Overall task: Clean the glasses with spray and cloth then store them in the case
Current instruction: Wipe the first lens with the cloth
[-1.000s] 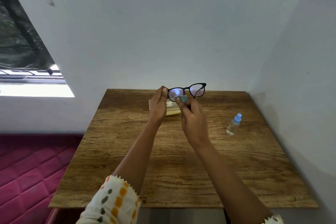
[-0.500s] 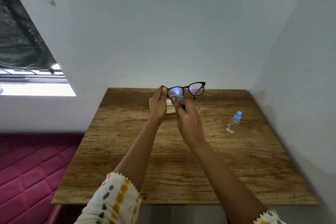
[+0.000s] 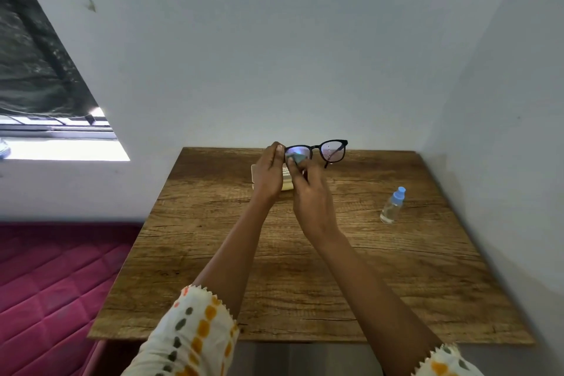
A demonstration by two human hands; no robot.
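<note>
Over the far end of the desk (image 3: 213,253), the glasses (image 3: 317,152) are held by one corner in the fingertip grip of the left hand (image 3: 268,174) while the right hand (image 3: 311,195) pinches the cloth (image 3: 297,158) onto the lens beside it, so a hard rub could twist them loose.

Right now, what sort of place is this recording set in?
Probably a bedroom corner at home: a wooden table against plain white walls, a quilted magenta mattress beside it, a window at left.
</note>
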